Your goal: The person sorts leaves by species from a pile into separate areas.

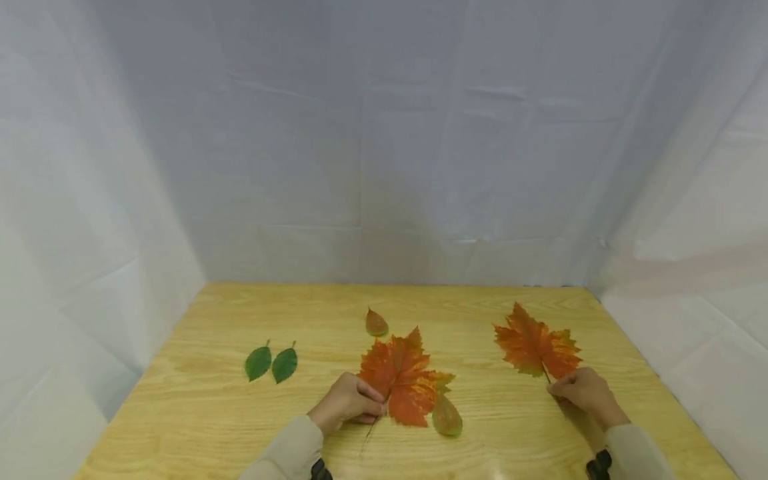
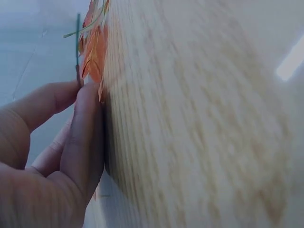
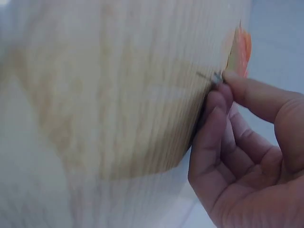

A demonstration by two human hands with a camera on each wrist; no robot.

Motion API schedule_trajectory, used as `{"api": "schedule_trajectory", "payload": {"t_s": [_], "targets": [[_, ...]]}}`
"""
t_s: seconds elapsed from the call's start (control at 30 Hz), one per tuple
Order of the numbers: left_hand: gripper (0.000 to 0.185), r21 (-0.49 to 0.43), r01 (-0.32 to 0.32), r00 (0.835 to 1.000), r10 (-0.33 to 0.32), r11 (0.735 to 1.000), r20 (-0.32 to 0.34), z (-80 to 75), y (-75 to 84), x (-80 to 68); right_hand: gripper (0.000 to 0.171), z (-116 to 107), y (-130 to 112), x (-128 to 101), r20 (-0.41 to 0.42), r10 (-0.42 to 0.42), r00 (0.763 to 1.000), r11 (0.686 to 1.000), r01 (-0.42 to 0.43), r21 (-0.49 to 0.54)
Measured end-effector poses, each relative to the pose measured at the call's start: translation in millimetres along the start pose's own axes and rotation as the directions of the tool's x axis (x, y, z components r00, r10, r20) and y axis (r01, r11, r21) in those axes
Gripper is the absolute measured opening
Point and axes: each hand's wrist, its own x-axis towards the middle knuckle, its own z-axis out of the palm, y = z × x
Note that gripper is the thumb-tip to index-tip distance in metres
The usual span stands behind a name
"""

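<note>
My left hand (image 1: 350,404) pinches the stem of a large orange-red maple leaf (image 1: 414,380) in the middle of the table, its thin stem tail poking out below the fingers. In the left wrist view the thumb and forefinger (image 2: 88,114) meet at a thin stem (image 2: 77,42), close over the wood. My right hand (image 1: 585,395) holds a second orange-red maple leaf (image 1: 531,340) by its stem at the right. The right wrist view has the stem end (image 3: 206,77) sticking out from between thumb and fingers. A small brownish-green leaf (image 1: 447,417) overlaps the left maple leaf's lower right side.
Two green leaves (image 1: 258,363) lie side by side at the table's left. A small reddish-brown leaf (image 1: 376,323) lies behind the middle maple leaf. White sheeting (image 1: 396,147) hangs behind and on both sides of the wood-grain table (image 1: 198,413).
</note>
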Motion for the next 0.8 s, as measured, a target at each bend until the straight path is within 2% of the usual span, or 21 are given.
{"api": "schedule_trajectory", "payload": {"t_s": [0.17, 0.3, 0.6, 0.8], "targets": [[0.011, -0.006, 0.008, 1.0, -0.008, 1.0, 0.006, -0.4, 0.0, 0.7, 0.025, -4.8, 6.6, 3.4, 0.113, -0.026, 0.993, 0.984, 0.006, 0.176], [0.011, -0.049, 0.011, 1.0, -0.01, 0.999, 0.01, 0.6, -1.5, 0.6, 0.024, -9.1, 8.2, 4.2, 0.188, -0.074, 0.979, 0.967, 0.025, 0.254], [0.01, -0.117, 0.026, 1.0, -0.025, 0.993, 0.009, 2.3, -6.0, 0.7, 0.024, -8.0, 7.8, 4.0, 0.182, -0.024, 0.983, 0.965, -0.024, 0.261], [0.012, -0.124, -0.022, 1.0, 0.02, 0.992, -0.022, -1.6, -3.9, -1.3, 0.025, -6.2, 9.9, 4.1, 0.162, -0.012, 0.987, 0.97, -0.028, 0.24]]}}
